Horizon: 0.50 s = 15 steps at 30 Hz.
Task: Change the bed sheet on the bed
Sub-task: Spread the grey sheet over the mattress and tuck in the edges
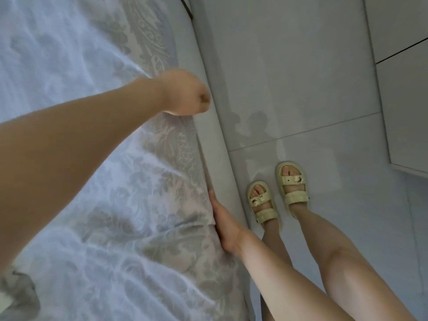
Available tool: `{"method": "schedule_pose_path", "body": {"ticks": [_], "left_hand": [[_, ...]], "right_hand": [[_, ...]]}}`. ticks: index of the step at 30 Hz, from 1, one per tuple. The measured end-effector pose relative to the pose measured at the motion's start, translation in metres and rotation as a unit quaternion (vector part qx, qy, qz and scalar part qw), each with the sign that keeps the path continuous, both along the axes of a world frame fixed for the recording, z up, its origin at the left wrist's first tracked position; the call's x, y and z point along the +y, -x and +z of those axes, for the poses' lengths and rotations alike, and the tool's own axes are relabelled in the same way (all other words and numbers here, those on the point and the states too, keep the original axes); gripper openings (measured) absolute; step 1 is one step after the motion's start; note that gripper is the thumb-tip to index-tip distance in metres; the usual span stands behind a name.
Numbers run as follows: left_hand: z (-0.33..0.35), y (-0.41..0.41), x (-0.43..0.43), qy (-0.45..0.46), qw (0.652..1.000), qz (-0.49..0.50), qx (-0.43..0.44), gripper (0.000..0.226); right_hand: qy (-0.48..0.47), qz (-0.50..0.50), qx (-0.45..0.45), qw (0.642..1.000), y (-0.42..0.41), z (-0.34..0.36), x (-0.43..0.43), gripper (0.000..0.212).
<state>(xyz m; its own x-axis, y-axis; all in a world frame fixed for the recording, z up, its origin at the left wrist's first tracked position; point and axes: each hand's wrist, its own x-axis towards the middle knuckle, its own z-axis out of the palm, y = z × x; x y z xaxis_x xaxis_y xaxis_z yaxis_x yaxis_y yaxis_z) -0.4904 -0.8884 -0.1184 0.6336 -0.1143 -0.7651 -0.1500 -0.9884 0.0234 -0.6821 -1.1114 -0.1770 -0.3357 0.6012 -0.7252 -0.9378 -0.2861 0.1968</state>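
A pale bed sheet with a grey floral pattern covers the bed on the left half of the head view. My left hand reaches across it to the bed's side edge. That hand is curled into a fist on the sheet's edge, and creases in the cloth run toward it. My right hand lies lower down along the same edge. Its fingers are straight and pressed between the sheet-covered mattress and the grey bed frame; some fingertips are hidden in the gap.
My legs and feet in pale yellow sandals stand on the glossy grey tiled floor right beside the frame. A white cabinet or wall runs along the right side.
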Motion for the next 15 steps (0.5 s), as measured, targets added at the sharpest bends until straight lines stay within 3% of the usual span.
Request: {"method": "schedule_pose_path", "body": {"ticks": [3,9,11,13,15], "left_hand": [[0.021,0.027,-0.02,0.11,0.979,0.037,-0.169,0.062],[0.052,0.122,-0.027,0.12,0.934,0.126,-0.313,0.032],[0.06,0.16,-0.033,0.103,0.92,0.168,-0.338,0.026],[0.068,0.195,-0.045,0.066,0.901,0.218,-0.37,0.022],[0.077,0.23,-0.065,0.03,0.879,0.274,-0.388,0.02]], "right_hand": [[0.105,0.091,-0.079,0.987,0.004,-0.005,-0.015,0.092],[0.135,0.175,-0.175,0.96,-0.006,0.01,-0.048,0.083],[0.175,0.204,-0.256,0.929,-0.001,0.02,-0.054,0.08],[0.209,0.23,-0.373,0.874,0.008,0.027,-0.062,0.072],[0.192,0.258,-0.477,0.818,0.01,0.042,-0.075,0.051]]}}
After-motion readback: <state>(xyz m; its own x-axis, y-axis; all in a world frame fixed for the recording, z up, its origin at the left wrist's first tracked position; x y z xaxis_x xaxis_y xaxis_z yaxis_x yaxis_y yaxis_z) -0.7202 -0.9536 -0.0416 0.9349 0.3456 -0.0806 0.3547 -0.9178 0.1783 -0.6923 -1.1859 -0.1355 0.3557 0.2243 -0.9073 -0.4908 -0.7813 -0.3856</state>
